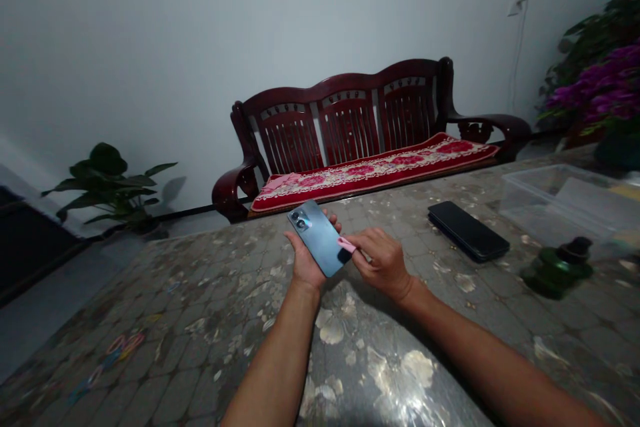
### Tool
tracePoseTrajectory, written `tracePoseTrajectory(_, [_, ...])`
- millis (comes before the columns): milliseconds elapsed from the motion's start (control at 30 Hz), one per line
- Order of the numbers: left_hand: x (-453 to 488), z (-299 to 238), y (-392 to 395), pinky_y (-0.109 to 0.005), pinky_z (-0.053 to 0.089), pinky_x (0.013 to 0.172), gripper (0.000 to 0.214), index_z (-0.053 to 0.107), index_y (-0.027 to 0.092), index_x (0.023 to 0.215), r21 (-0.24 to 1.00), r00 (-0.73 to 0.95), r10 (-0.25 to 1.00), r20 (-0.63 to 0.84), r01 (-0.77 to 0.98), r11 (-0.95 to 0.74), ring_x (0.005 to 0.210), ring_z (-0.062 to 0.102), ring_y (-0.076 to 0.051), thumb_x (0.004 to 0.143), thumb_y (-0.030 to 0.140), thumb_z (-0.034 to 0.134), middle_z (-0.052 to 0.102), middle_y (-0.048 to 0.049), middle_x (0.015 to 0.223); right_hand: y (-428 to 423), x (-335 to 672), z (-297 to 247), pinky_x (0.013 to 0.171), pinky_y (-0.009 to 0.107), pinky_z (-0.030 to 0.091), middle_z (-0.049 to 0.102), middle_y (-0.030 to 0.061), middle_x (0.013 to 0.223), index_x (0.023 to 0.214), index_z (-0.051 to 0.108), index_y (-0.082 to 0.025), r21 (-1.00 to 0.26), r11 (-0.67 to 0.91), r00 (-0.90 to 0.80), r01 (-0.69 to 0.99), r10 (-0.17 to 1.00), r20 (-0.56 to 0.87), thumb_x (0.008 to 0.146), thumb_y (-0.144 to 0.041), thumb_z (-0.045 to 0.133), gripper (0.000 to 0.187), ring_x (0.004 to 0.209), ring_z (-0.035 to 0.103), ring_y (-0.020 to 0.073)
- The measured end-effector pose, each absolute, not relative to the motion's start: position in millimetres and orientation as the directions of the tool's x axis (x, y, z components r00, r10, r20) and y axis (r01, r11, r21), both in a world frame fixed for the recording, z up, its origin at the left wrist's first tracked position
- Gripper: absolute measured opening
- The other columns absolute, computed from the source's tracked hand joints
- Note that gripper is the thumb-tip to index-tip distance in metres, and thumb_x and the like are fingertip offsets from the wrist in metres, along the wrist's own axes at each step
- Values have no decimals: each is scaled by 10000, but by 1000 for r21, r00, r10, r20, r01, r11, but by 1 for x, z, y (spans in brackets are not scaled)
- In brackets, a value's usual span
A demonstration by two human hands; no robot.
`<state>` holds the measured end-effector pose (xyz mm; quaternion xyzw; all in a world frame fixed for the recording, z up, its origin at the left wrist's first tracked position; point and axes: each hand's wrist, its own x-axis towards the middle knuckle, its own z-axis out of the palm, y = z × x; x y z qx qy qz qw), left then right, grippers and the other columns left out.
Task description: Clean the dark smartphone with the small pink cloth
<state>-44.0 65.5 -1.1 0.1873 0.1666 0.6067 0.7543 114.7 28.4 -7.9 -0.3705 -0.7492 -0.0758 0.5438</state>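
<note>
A light-blue smartphone (pixel 318 240) lies slantwise across my left hand (pixel 307 265), its back and camera lenses facing up. The thumb is at the phone's left edge and fingertips curl over the opposite edge. My right hand (pixel 379 260) is at the phone's lower right side, with thumb and fingers pinching a small pink strip (pixel 347 245). One end of the strip meets the phone's back near its right edge. What the strip is made of cannot be made out. A dark patch shows on the phone beside it.
On the patterned tablecloth (pixel 240 347), a black phone-like slab (pixel 469 230), a green pump bottle (pixel 557 270) and a clear plastic box (pixel 550 207) stand at the right. Several coloured bands (pixel 125 345) lie at the left. Behind the table is a wooden bench (pixel 345 120).
</note>
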Motion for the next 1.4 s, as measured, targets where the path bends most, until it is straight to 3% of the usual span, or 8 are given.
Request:
tracePoseTrajectory(133, [-41,-7,63,-446,551,888,866,645,164,1294,457,249,968,-27,-858,233,887,705,-262,871,834,296,737,-136,1035,21,108,-13,718,347,358,712,54,871,984,735,-226,-95,674,-312,732,456,834,960,-281,605,143,808,551,207])
tracePoseTrajectory(467, [-35,-9,60,-449,549,899,894,642,135,1279,453,305,950,-66,-839,301,858,716,-258,895,812,203,739,-156,1017,17,97,-27,684,324,330,607,42,768,1005,709,-212,9,745,-470,667,411,781,1002,-286,533,191,761,493,195])
tracePoseTrajectory(767, [-23,-23,58,-482,515,966,869,635,145,1292,452,493,869,-41,-766,457,1094,670,-324,881,824,283,711,-169,1143,29,112,-17,665,322,340,624,53,765,1011,723,-211,-12,609,-333,793,451,828,992,-247,533,194,745,512,197])
tracePoseTrajectory(967, [-25,-26,57,-460,514,976,873,629,121,1296,459,468,881,-65,-770,443,1061,686,-313,887,814,291,721,-178,1106,23,104,-23,693,315,382,641,48,769,1014,718,-198,39,713,-436,700,384,814,983,-229,513,210,729,529,191])
tracePoseTrajectory(1233, [-16,-29,53,-477,500,993,885,620,117,1315,431,553,831,-64,-735,523,1054,697,-308,912,787,205,726,-174,1121,36,119,-10,689,311,376,659,61,815,999,723,-192,-59,570,-256,820,457,852,971,-215,538,188,779,551,200])
tracePoseTrajectory(1400, [-19,-30,53,-477,510,983,888,587,124,1355,420,584,811,-39,-727,543,1064,697,-307,901,799,229,720,-178,1131,28,110,-16,658,312,372,636,53,767,1038,715,-184,3,677,-381,736,411,828,977,-220,500,227,728,538,192])
